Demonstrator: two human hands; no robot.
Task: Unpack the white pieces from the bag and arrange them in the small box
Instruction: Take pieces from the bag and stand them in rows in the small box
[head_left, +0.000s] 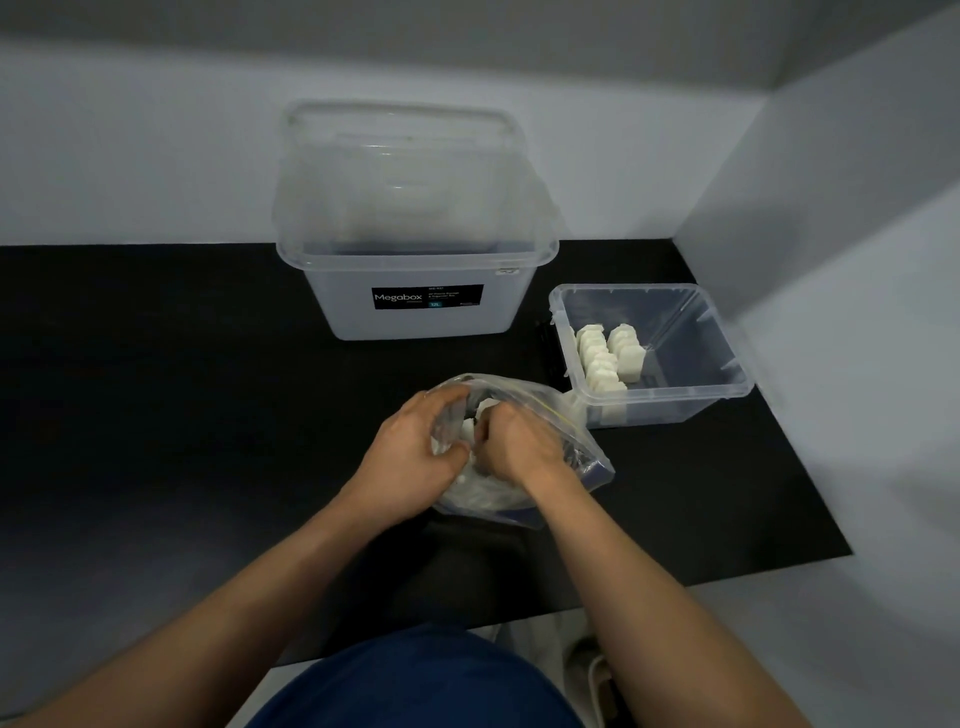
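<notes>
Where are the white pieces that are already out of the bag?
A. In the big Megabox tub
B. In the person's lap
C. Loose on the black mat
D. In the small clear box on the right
D: the white pieces stand in two short rows inside the small clear box, while the left hand grips the bag.

Light dim, cool, diffuse; source not in frame. Grey walls darken toward the upper corners. The black tabletop swallows detail and no distinct shadows read on it. Soft highlights on the rim of the large clear box, faint sheen on the bag. Wide-angle bowing at the frame edges. The right wall is smeared; small label print is unreadable.
</notes>
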